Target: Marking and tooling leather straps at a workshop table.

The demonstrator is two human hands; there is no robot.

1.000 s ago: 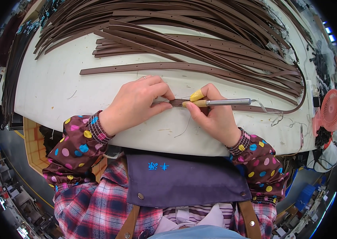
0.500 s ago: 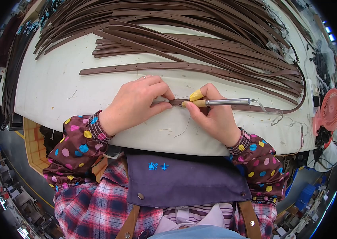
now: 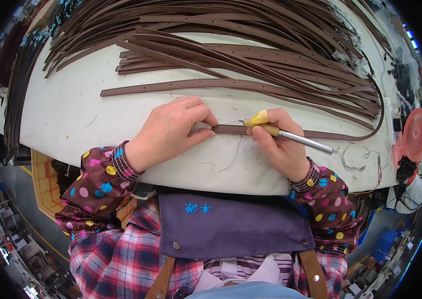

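Note:
My left hand (image 3: pixel 173 124) is closed, its thumb and forefinger pinching the end of a narrow brown strap (image 3: pixel 230 130). The strap runs right across the white tabletop and curves back at the far right. My right hand (image 3: pixel 278 142) grips a pen-shaped tool (image 3: pixel 290 138) with a tan grip and a silver shaft. Yellow wrapping (image 3: pixel 259 117) covers its forefinger. The tool's thin tip points left, just above the strap's far edge. A fine dark thread (image 3: pixel 228 122) stretches between my left fingertips and the tip; another loose thread (image 3: pixel 235 157) trails from the strap toward me.
Many brown straps with holes (image 3: pixel 251 55) lie piled on the white table (image 3: pixel 71 109), and one (image 3: pixel 181 85) lies just beyond my hands. A pink fan (image 3: pixel 415 130) stands at the right edge. Thin pale wire (image 3: pixel 353 157) lies coiled near my right hand.
My right hand has shifted right and turned, lifting the tool's tip off the strap; the silver shaft now slants down to the right. My left hand stays pinched on the strap.

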